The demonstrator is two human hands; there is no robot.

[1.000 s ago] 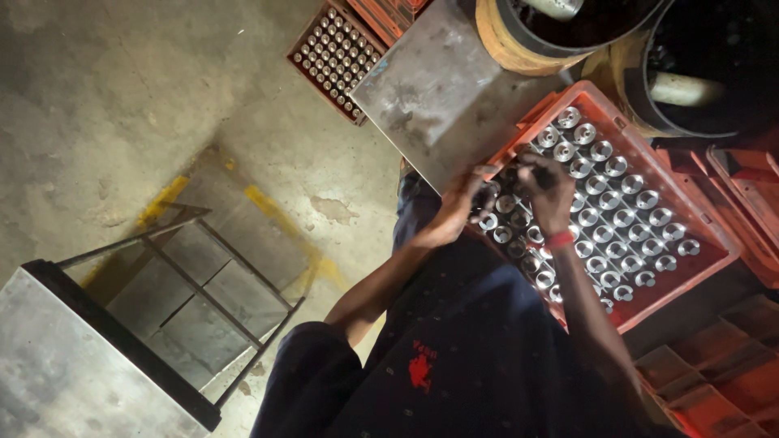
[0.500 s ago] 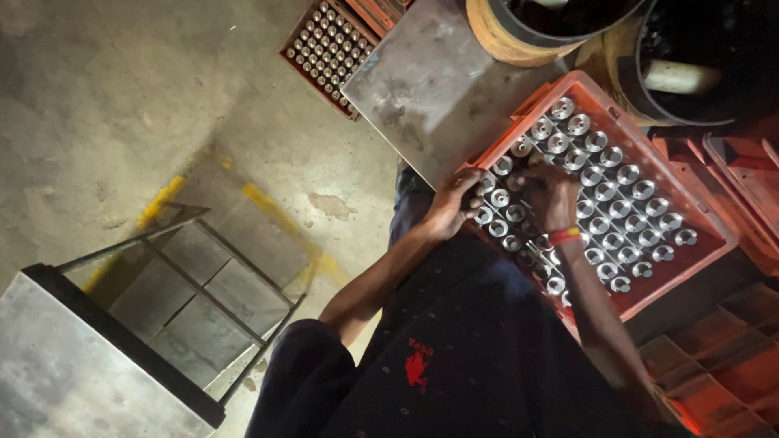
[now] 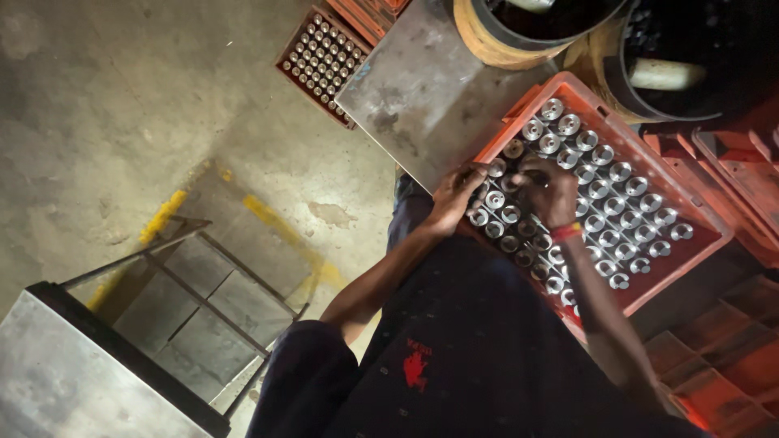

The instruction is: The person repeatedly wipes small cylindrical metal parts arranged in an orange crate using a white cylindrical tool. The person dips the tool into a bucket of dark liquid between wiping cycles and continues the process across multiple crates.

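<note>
An orange plastic crate (image 3: 696, 212) sits tilted before the person, packed with rows of round silver metal parts (image 3: 610, 193), each showing a shiny ring-shaped top; both hands work at the crate's near-left corner. The left hand (image 3: 454, 197) rests on the crate's left rim, its fingers curled down onto the parts just inside the edge; whether it grips one I cannot tell. The right hand (image 3: 550, 193), with a red band at the wrist, lies further inside the crate, fingers bent and closed over a part in the second or third row; the part itself is hidden under the fingers. Touching the crate's upper-left side is a grey metal worktop (image 3: 414, 93); beyond that worktop, a second, darker crate of similar parts (image 3: 323, 57) stands on the concrete floor (image 3: 122, 105). Well left of the orange crate stands a metal-framed stand (image 3: 187, 292).
</note>
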